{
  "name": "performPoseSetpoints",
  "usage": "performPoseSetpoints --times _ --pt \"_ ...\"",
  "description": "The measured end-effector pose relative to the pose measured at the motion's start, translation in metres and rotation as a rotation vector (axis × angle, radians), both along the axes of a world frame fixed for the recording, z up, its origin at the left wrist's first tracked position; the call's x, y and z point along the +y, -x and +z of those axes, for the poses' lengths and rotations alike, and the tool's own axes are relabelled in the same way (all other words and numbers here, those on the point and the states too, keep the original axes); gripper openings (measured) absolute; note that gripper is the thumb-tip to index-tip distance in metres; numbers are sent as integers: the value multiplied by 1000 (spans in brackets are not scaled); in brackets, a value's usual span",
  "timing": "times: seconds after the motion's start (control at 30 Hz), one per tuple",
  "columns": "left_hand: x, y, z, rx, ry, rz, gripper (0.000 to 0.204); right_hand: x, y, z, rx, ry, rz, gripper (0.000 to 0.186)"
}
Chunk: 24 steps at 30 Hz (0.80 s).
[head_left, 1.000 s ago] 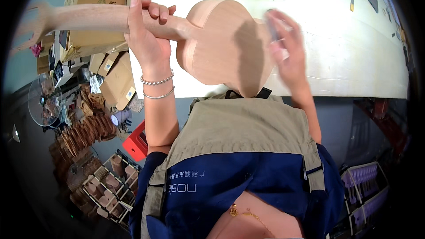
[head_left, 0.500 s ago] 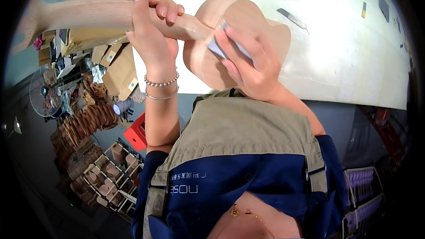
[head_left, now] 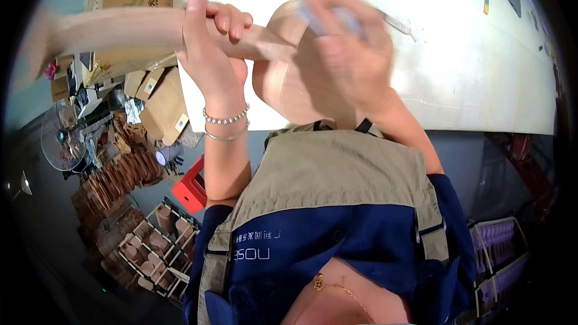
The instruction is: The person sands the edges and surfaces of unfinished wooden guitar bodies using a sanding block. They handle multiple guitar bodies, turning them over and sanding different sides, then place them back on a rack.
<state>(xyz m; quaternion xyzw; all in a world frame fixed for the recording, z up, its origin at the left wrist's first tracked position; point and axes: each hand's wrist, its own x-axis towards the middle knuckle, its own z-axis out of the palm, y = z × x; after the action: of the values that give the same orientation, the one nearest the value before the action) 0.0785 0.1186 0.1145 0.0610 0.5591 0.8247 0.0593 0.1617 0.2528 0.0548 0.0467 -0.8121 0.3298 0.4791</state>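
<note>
Clasping the pale wooden neck [head_left: 126, 29] in my left hand [head_left: 212, 60], pinching a blurred grey pad [head_left: 310, 15] in my right hand [head_left: 358, 54], over the wooden body [head_left: 292, 90], white table [head_left: 469, 78] beneath.

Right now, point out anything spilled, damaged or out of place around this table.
No spill or clear damage shows, though the right hand hides part of the instrument. Two untidy spots: dark scraps strewn over the table's far right, and loose cardboard lying jumbled at its left.
</note>
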Motion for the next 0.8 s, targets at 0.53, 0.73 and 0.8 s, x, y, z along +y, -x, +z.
performPoseSetpoints --times 0.53,0.73,0.8 --pt "-98 17 -59 -62 -426 197 30 13 -106 -56 -361 1521 206 76" --pt "-100 -21 -49 -340 -91 202 47 26 -100 -30 -307 1388 194 77" --pt "-104 -23 -52 -341 -89 185 47 27 -101 -27 -300 1377 207 78"
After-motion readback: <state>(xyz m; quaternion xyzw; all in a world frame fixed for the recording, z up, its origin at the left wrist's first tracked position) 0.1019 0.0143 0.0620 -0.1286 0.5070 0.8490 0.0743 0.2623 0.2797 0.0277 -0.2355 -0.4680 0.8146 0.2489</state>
